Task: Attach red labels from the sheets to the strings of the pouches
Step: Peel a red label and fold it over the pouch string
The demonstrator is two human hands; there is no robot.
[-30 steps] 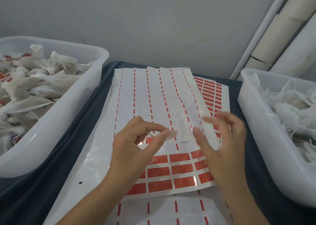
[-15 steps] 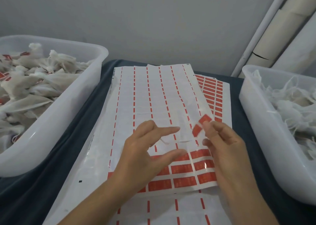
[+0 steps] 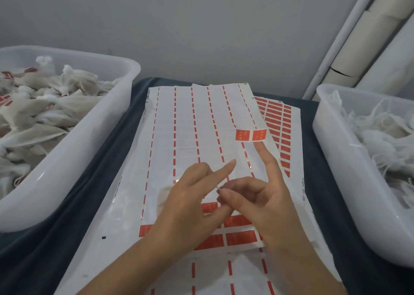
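A peeled double red label sticks to the tip of my right hand's raised index finger, above the sheets. That hand's thumb and other fingers curl inward, with a thin white sliver at their tips. My left hand hovers beside it with index finger and thumb stretched out, holding nothing. Both hands are over the top label sheet, mostly stripped, with a few rows of red labels left near its front edge. No pouch is in either hand.
A white tub of labelled pouches stands on the left. A second white tub with pouches and loose strings stands on the right. A fuller label sheet pokes out at the right. More stripped sheets lie underneath on dark cloth.
My right hand has lifted the red label off the sheet, and it now sits on the raised index fingertip, higher and farther away. My left hand has shifted slightly right.
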